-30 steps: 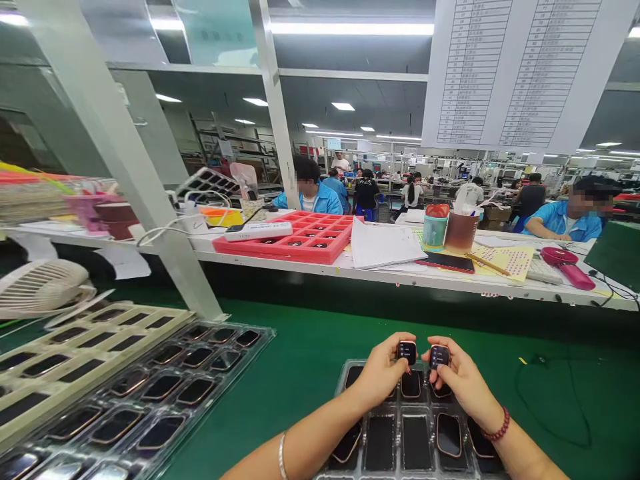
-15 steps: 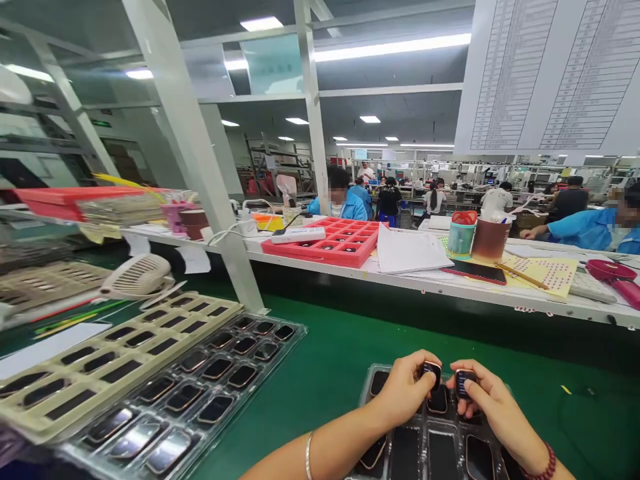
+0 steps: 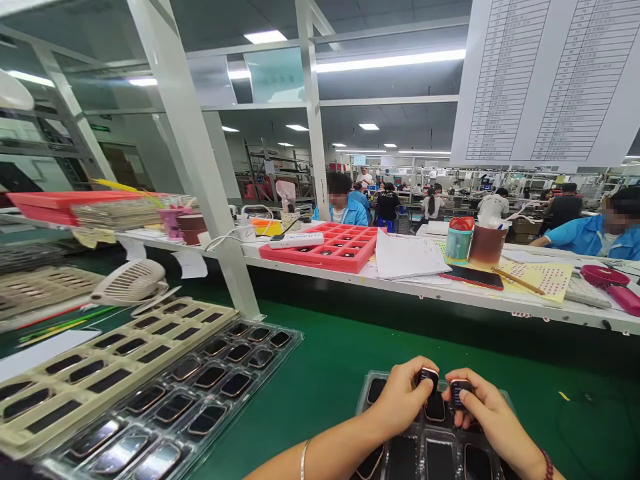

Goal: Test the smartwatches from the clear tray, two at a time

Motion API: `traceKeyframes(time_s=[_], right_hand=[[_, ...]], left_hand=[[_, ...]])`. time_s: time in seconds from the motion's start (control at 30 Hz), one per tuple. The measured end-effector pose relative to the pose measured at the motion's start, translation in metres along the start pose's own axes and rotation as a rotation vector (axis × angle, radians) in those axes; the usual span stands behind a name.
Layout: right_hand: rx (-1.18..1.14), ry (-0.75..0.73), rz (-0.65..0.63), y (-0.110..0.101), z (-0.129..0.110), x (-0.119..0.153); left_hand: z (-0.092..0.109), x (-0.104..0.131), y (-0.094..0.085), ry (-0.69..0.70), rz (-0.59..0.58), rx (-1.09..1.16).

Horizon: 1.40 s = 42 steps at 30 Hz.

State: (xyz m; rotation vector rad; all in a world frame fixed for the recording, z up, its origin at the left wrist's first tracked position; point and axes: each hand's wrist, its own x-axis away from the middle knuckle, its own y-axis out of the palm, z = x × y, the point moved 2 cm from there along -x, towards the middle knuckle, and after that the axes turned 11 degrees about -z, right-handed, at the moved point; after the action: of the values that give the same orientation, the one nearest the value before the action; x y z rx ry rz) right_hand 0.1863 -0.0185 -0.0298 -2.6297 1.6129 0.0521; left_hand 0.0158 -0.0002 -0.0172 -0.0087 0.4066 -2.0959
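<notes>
My left hand (image 3: 407, 393) grips a small watch (image 3: 429, 379) with a lit screen, its thumb on the glass. In my right hand (image 3: 483, 400) is a second watch (image 3: 461, 393), also lit with small text, the thumb pressed on its screen. Both are held upright, slightly apart, above a clear plastic tray (image 3: 424, 437) that carries several dark-screened watches. My forearms cover parts of that tray. To the left lie another clear tray of watches (image 3: 193, 405) and a beige tray (image 3: 107, 352) with dark screens in its slots.
A shelf (image 3: 410, 283) crosses behind, bearing a red compartment tray (image 3: 345, 248), papers (image 3: 407, 255), a phone (image 3: 473, 276) and cups. A metal post (image 3: 200, 153) rises at left beside a white fan (image 3: 131, 280). People in blue sit beyond.
The view has shifted slightly, so the shelf sits a little lower in the frame. Both hands still hold their watches, with only slight movement.
</notes>
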Motion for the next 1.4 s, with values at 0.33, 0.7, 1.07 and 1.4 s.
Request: traceKeyframes(time_s=[0.33, 0.7, 1.07, 1.4], right_hand=[[0.006, 0.046, -0.023, -0.012, 0.023, 0.0], [0.009, 0.083, -0.024, -0.018, 0.035, -0.004], [-0.015, 0.024, -0.01, -0.003, -0.003, 0.0], [-0.012, -0.01, -0.04, 0.001, -0.006, 0.001]], left_hand=[[0.002, 0.005, 0.002, -0.024, 0.055, -0.131], [-0.005, 0.004, 0.002, -0.031, 0.042, -0.125], [-0.011, -0.007, -0.003, -0.021, 0.017, 0.04], [-0.002, -0.007, -0.003, 0.013, 0.01, 0.107]])
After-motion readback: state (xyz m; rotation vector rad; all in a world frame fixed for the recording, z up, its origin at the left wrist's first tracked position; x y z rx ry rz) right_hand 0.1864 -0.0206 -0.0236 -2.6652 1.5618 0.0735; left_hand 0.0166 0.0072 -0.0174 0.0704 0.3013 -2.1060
